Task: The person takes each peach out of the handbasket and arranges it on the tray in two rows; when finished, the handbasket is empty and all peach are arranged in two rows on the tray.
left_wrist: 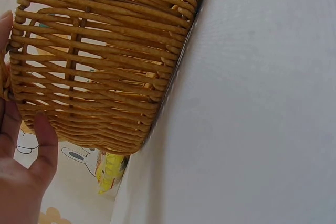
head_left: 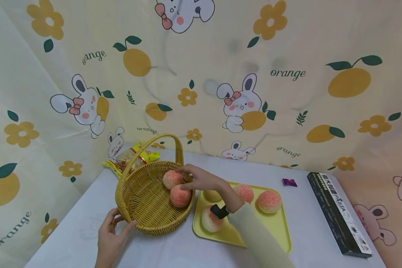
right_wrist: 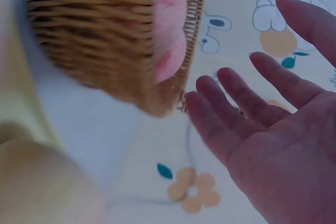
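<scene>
A brown wicker basket (head_left: 154, 229) with a tall arched handle stands on the table. Two pink peaches, a rear peach (head_left: 172, 179) and a front peach (head_left: 180, 196), lie inside against its right wall. My left hand (head_left: 111, 232) holds the basket's near left side; the thumb is on the outer weave in the left wrist view. Over the right rim, my right hand (head_left: 201, 178) hovers by the peaches. Its fingers (right_wrist: 239, 95) are spread with nothing in them in the right wrist view. Whether the fingertips touch a peach is unclear in the head view.
Right of the basket, a yellow tray (head_left: 234, 242) bears three peaches, including one at its right (head_left: 269, 201), and a yellowish round fruit (head_left: 211, 196). A yellow snack bag (head_left: 134, 156) lies behind the basket. Farther right are a purple wrapped candy (head_left: 289, 182) and a long black pasta box (head_left: 338, 214).
</scene>
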`<state>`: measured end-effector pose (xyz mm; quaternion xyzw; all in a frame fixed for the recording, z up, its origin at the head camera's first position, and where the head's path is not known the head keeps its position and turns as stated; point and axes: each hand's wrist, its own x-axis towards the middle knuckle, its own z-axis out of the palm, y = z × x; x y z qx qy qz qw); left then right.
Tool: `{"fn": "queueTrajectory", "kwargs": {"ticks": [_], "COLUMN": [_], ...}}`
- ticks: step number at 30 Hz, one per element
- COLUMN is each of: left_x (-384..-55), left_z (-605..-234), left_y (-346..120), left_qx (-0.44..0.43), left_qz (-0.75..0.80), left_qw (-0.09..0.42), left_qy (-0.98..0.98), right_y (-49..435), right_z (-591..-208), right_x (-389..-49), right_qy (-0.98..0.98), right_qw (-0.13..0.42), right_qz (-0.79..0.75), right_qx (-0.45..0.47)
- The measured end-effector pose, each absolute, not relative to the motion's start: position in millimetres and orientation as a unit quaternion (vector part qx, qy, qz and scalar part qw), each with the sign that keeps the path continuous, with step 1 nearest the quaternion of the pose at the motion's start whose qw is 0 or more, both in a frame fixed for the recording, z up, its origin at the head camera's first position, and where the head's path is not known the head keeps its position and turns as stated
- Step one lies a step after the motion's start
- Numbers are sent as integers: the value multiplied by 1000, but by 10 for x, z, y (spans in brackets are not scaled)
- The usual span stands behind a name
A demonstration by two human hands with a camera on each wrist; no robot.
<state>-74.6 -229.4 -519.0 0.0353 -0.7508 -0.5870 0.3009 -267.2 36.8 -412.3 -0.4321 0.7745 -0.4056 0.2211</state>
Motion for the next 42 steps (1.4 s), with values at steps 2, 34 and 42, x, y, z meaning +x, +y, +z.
{"fn": "queueTrajectory", "kwargs": {"ticks": [2, 34, 42], "left_x": [-749, -751, -747], "left_z": [-5201, -5221, -5223], "left_y": [-2300, -2295, -2290], "left_qx": [36, 37, 62], "left_qz": [-586, -581, -579], "left_qw": [301, 306, 291], "left_qy": [-752, -753, -759], "right_y": [248, -299, -370], "right_z": [-4116, -4206, -4228], "right_x": [-2730, -3026, -3078], "right_qy": [784, 808, 811], "right_qw": [218, 290, 310], "right_qz": [-391, -362, -328], "right_qx": [-431, -363, -372]}}
